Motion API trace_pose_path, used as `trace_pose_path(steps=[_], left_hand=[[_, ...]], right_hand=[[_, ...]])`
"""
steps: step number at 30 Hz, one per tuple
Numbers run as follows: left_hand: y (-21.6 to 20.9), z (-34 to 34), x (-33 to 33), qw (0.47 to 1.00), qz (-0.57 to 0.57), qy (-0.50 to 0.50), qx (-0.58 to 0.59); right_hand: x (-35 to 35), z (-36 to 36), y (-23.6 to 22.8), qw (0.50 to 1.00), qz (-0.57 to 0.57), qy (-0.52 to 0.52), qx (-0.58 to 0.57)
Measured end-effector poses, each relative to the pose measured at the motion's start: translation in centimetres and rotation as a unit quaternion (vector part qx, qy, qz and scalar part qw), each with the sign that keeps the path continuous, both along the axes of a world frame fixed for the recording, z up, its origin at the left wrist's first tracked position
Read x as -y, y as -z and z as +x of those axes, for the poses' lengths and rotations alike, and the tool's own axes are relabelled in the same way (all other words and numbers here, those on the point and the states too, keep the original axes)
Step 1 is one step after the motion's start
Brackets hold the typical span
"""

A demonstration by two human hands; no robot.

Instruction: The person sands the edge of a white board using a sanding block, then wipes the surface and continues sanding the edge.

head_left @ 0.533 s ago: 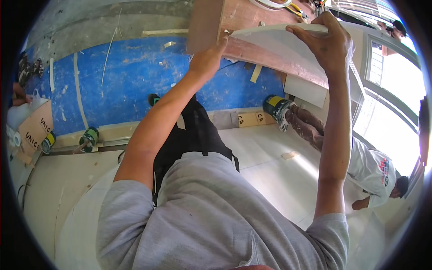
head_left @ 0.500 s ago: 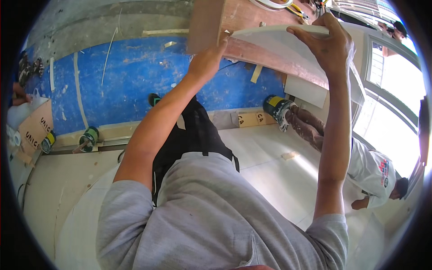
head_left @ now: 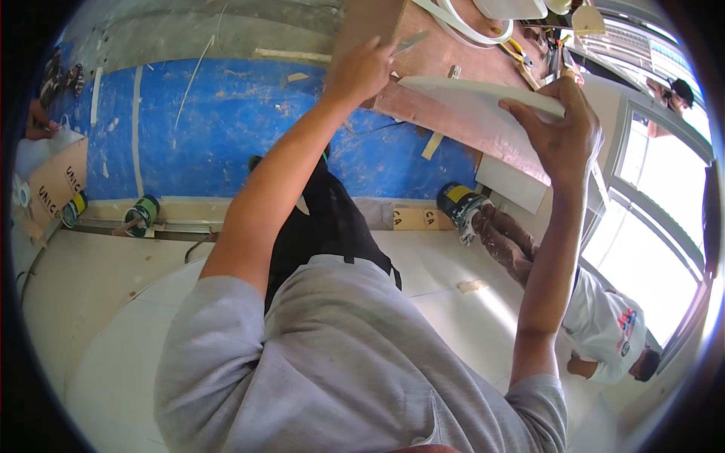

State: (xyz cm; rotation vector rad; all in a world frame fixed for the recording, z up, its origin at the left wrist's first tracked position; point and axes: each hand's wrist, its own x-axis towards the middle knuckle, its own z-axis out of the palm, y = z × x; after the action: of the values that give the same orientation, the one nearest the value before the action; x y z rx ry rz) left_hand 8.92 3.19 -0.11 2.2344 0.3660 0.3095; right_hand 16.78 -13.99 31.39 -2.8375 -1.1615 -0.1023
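My right hand [head_left: 563,124] is closed on the far edge of a thin white panel [head_left: 483,106], thumb on the near face and fingers over the edge. The panel stands tilted at the front of a reddish-brown wooden workbench [head_left: 430,57]. Just beyond the panel's left corner is my left hand [head_left: 362,72], closed, with a small flat grey blade [head_left: 411,43] sticking out to the right. Its handle is hidden in my fingers, so the exact kind of tool does not show.
A coil of white strip [head_left: 472,34] and yellow-handled pliers [head_left: 517,49] lie on the bench. Blue sheeting [head_left: 219,136] covers the floor beyond me. Paint-stained buckets [head_left: 142,215] and a cardboard box [head_left: 60,174] stand left. A co-worker in white [head_left: 608,325] is at right, near a window.
My left hand has come off the panel's left corner and moved slightly up, and the blade now shows. My right hand keeps its hold on the panel. The whole view has shifted a little.
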Motion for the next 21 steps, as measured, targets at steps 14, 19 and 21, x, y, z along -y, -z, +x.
trace_pose_path(steps=[14, 19, 21], left_hand=[[3.8, 9.3, -2.5, 0.978, 0.117, 0.103, 0.139], [2.9, 0.5, -0.6, 0.974, -0.079, 0.192, 0.093], [2.8, 1.2, 0.2, 0.977, -0.045, 0.173, 0.114]], right_hand=[[-0.2, -1.5, 0.0, 0.999, 0.014, -0.032, 0.008], [-0.1, -1.1, 0.2, 0.999, 0.035, -0.015, -0.020], [-0.4, -0.8, 0.1, 0.999, 0.027, -0.029, -0.028]])
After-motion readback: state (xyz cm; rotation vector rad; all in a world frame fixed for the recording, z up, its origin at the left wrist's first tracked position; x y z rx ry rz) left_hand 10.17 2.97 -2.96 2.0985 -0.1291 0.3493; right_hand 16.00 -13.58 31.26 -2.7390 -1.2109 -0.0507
